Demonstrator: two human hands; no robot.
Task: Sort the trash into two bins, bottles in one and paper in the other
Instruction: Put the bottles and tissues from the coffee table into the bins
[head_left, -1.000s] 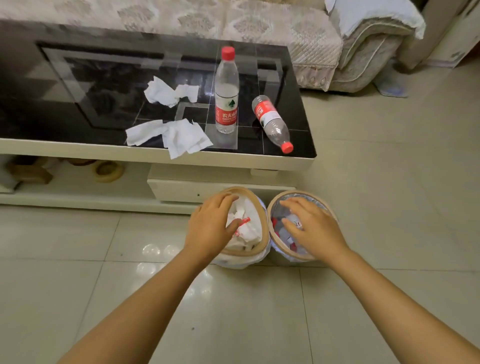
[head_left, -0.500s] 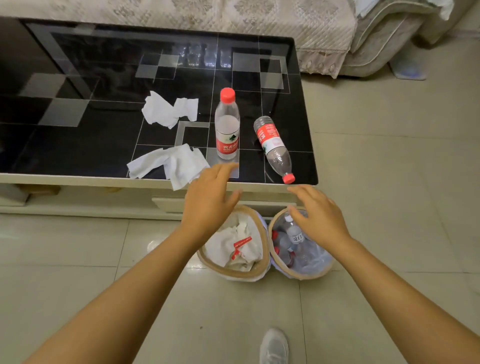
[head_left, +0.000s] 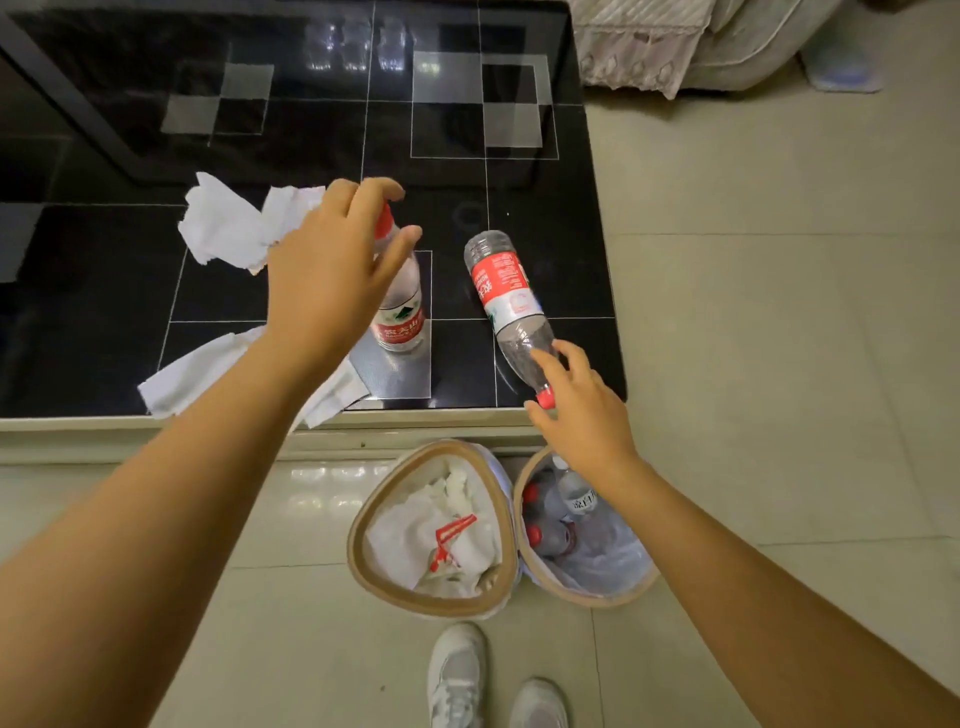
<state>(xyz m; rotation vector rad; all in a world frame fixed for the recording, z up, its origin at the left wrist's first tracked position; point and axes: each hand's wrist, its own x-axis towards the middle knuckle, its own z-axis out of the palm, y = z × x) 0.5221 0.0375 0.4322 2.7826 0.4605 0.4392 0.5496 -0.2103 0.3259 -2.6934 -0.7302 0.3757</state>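
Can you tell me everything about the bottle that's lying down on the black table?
The clear plastic bottle with a red label lies on its side on the glossy black table, near its right front corner. Its red cap points toward the table's front edge, its ribbed base away. It looks empty. The right hand reaches its neck end, fingers spread, seemingly touching but not gripping.

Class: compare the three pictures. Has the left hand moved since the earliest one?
Yes. The left hand has risen from over the paper bin up to the table, now reaching around the upright bottle.
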